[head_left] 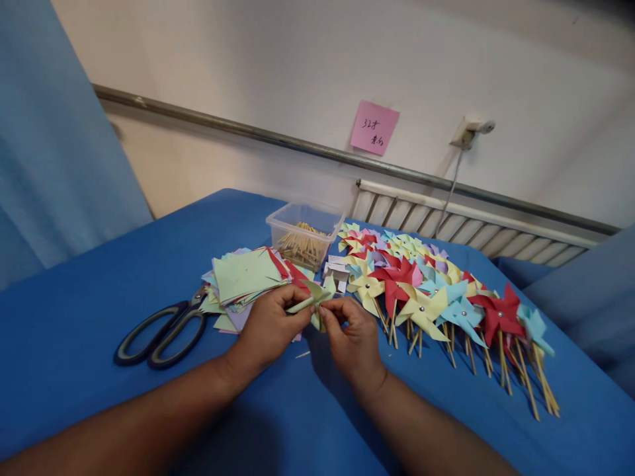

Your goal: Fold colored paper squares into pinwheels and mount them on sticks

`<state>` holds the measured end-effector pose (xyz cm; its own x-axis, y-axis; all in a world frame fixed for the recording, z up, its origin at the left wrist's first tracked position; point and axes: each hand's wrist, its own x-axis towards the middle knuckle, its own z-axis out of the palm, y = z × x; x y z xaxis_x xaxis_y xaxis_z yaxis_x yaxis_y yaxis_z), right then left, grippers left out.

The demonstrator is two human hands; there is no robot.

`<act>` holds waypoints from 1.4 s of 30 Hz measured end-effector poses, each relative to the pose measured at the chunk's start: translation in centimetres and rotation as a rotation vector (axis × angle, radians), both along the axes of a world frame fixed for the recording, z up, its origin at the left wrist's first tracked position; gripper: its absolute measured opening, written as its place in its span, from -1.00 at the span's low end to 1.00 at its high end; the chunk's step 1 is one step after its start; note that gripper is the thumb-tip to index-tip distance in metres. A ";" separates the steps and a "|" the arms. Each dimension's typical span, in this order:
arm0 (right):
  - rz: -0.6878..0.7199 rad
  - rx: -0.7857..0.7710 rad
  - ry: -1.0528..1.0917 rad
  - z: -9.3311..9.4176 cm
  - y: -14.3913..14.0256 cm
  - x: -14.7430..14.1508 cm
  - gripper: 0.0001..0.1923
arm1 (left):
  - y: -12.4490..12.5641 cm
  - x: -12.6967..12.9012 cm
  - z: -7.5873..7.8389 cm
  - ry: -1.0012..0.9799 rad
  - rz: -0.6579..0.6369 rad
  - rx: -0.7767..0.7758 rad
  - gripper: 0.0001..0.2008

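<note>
Both my hands meet over the middle of the table on a pale green paper pinwheel (323, 291), its blades folded inward. My left hand (272, 320) pinches it from the left, with thumb and fingers closed on the paper. From the right, my right hand (353, 334) has its thumb and forefinger closed at the pinwheel's centre. Whatever sits between those fingertips is too small to make out. Just behind my left hand lies a stack of coloured paper sheets (245, 276), pale green on top with red pieces at its right. A small white box (336, 272) stands behind the pinwheel.
Scissors (171, 330) with dark handles lie left of the paper. A clear plastic box (302, 231) of wooden sticks stands behind. Many finished pinwheels (421, 307) on sticks cover the table's right side. The blue-covered table (99, 390) meets a wall with a pipe (278, 140) and radiator (411, 215).
</note>
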<state>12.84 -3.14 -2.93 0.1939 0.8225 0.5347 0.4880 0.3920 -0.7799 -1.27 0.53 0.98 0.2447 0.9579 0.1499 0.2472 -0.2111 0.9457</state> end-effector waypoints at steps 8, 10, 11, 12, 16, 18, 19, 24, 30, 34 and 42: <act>0.014 -0.024 0.097 -0.2 0.1 -0.2 -0.93 | -0.3 -0.1 -0.1 0.118 0.022 0.145 -0.92; 0.016 -0.016 0.100 -0.1 0.2 -0.3 -0.92 | -0.4 -0.1 -0.2 0.129 0.022 0.160 -0.92; 0.013 -0.012 0.092 -0.1 0.2 -0.3 -0.91 | -0.4 -0.1 -0.2 0.134 0.024 0.164 -0.91; 0.009 -0.008 0.082 -0.1 0.2 -0.3 -0.91 | -0.5 -0.2 -0.2 0.141 0.027 0.165 -0.91; -0.007 0.006 0.054 -0.2 0.2 -0.3 -0.91 | -0.4 -0.2 -0.2 0.156 0.033 0.147 -0.90; -0.009 0.009 0.055 -0.2 0.2 -0.4 -0.91 | -0.5 -0.2 -0.2 0.152 0.034 0.138 -0.90; -0.009 0.010 0.056 -0.2 0.1 -0.4 -0.91 | -0.5 -0.2 -0.2 0.152 0.035 0.134 -0.90; -0.014 0.005 0.034 -0.2 0.0 -0.4 -0.91 | -0.4 -0.2 -0.3 0.156 0.018 0.109 -0.88; -0.007 -0.025 -0.014 -0.3 0.1 -0.2 -0.90 | 0.0 -0.3 -0.7 0.160 -0.029 0.064 -0.84; -0.007 -0.040 -0.007 -0.3 0.2 -0.2 -0.89 | 0.0 -0.3 -0.7 0.154 -0.016 0.070 -0.86; -0.014 -0.065 0.034 -0.2 0.3 -0.1 -0.88 | -0.3 -0.1 -0.2 0.151 0.001 0.029 -0.85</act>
